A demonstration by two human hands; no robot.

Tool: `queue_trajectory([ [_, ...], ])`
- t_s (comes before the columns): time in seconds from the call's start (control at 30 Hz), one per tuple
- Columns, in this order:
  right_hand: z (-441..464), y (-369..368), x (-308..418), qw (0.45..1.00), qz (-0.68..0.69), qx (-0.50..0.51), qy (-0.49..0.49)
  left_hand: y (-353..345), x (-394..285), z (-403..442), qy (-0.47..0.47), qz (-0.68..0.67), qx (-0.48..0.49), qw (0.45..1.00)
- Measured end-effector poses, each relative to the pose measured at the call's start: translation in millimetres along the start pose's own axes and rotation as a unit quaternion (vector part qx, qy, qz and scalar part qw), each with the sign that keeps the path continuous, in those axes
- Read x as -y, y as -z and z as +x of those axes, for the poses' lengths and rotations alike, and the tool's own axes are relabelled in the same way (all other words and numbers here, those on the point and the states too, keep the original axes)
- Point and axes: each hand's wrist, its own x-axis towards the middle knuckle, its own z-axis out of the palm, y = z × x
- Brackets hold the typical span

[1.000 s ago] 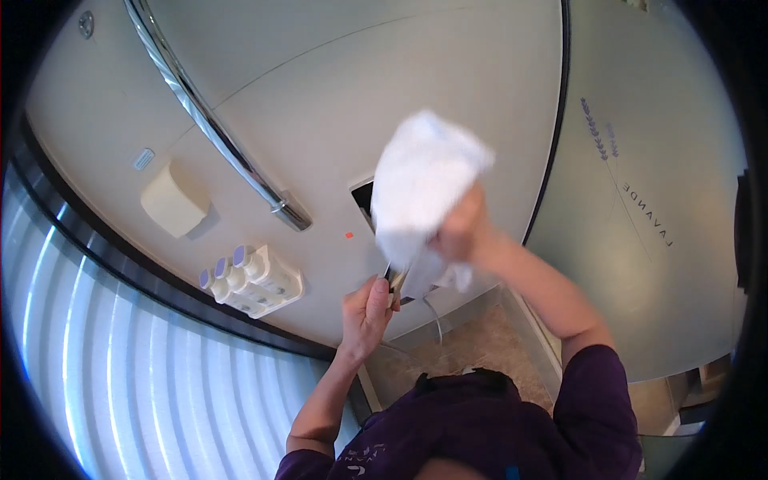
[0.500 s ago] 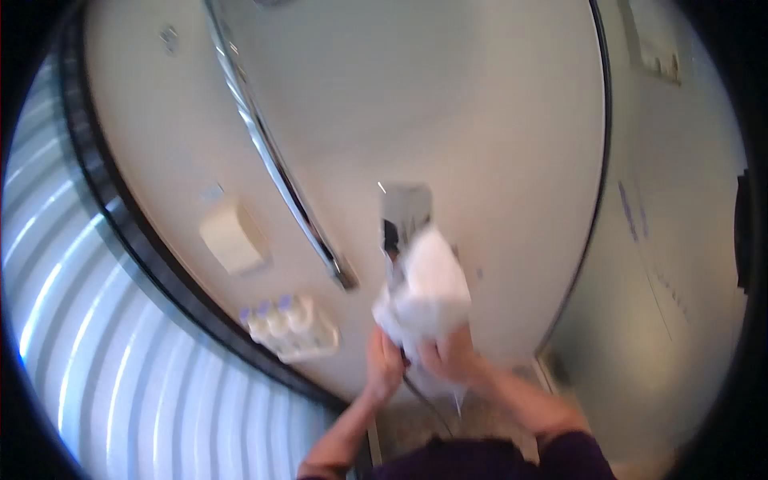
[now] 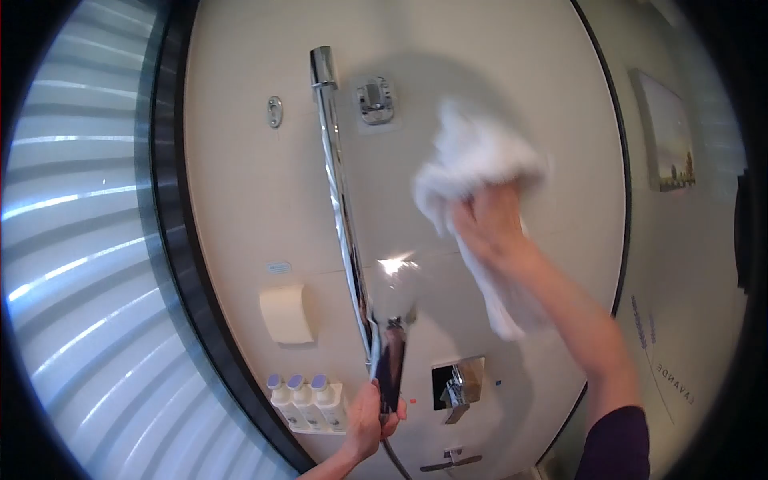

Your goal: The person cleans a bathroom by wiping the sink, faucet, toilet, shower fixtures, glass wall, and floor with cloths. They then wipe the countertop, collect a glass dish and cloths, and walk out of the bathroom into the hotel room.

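we are looking at a left hand that is clasping the dark handle of what looks like a shower head, thumb and fingers wrapping around it, while a hose is trailing below the grip. above it and to the right, the right hand is clutching a bunched white cloth, one end dangling beneath; blur is keeping us from telling whether the cloth is touching the wall. just left of the clasped handle, a chrome rail is rising; to its right, a mixer tap is jutting out. farther left, three bottles are standing. we are judging the one-handed hold risky: slick handling or a tugging hose could be knocking the head against the rail.
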Motion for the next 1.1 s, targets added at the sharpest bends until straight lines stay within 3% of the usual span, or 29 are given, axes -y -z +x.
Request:
queue_trajectory([
  [0.03,48.4,-2.9,2.7,0.995,0.003,0.094,0.028,2.2,-5.6,4.1,-0.005,-0.002,-0.003,1.000],
  [0.07,95.8,-18.8,10.2,0.982,-0.087,0.169,0.010,3.4,-13.7,9.5,-0.056,-0.044,0.001,0.997],
  [0.13,141.5,-91.9,-11.6,0.986,-0.070,-0.075,0.129,2.4,-30.8,17.1,-0.106,-0.088,0.001,0.990],
  [0.17,145.3,-108.3,-10.9,0.987,-0.066,-0.072,0.129,-0.9,-41.4,16.6,-0.118,-0.085,-0.041,0.989],
  [0.2,147.5,-120.8,-9.8,0.995,-0.075,0.008,0.067,-1.5,-46.7,16.3,-0.129,-0.081,-0.083,0.985],
  [0.23,148.2,-125.7,-4.7,0.992,-0.084,0.089,0.007,9.6,-48.6,16.1,-0.134,-0.063,-0.050,0.988],
  [0.33,123.4,-126.2,7.3,0.996,-0.081,0.048,0.002,15.5,-62.4,14.8,-0.151,-0.067,-0.069,0.984],
  [0.37,119.8,-129.2,6.3,0.996,-0.078,0.048,-0.001,4.9,-79.9,13.6,-0.141,-0.067,-0.129,0.979],
  [0.43,110.3,-137.0,6.1,0.995,-0.080,-0.044,0.032,12.6,-108.3,12.3,-0.161,-0.073,-0.057,0.983],
  [0.5,102.3,-137.3,-15.3,0.997,-0.045,-0.024,0.053,7.6,-151.0,14.5,-0.208,-0.067,-0.058,0.974],
  [0.57,96.9,-126.0,-52.3,0.992,-0.053,-0.026,0.114,10.0,-188.2,31.1,-0.279,-0.198,0.031,0.939],
  [0.63,97.9,-100.0,-77.6,0.996,0.012,-0.061,0.064,13.9,-228.4,54.6,-0.363,-0.184,0.069,0.911],
  [0.7,90.8,-77.4,-104.2,0.984,-0.034,-0.163,-0.060,19.8,-273.5,81.6,-0.394,-0.145,0.104,0.902],
  [0.73,83.4,-66.0,-115.0,0.984,-0.036,-0.163,-0.059,22.8,-296.7,101.9,-0.406,-0.150,0.153,0.889],
  [0.83,47.0,-35.9,-130.0,0.979,-0.068,-0.137,-0.135,-7.7,-359.9,151.5,-0.459,-0.054,0.119,0.879],
  [0.9,18.6,-22.6,-131.5,0.977,-0.125,0.053,-0.164,-36.7,-390.3,179.9,-0.465,-0.010,0.104,0.879],
  [0.93,1.9,-20.3,-134.7,0.977,-0.127,0.055,-0.163,-42.1,-408.4,201.0,-0.466,0.005,0.099,0.879],
  [1.0,-29.4,-23.6,-142.9,0.981,-0.180,0.063,-0.027,-52.3,-431.7,234.1,-0.467,0.022,0.092,0.879],
  [1.1,-46.8,-23.4,-150.6,0.970,-0.165,0.150,-0.099,-77.2,-441.9,266.5,-0.450,-0.016,0.106,0.886],
])
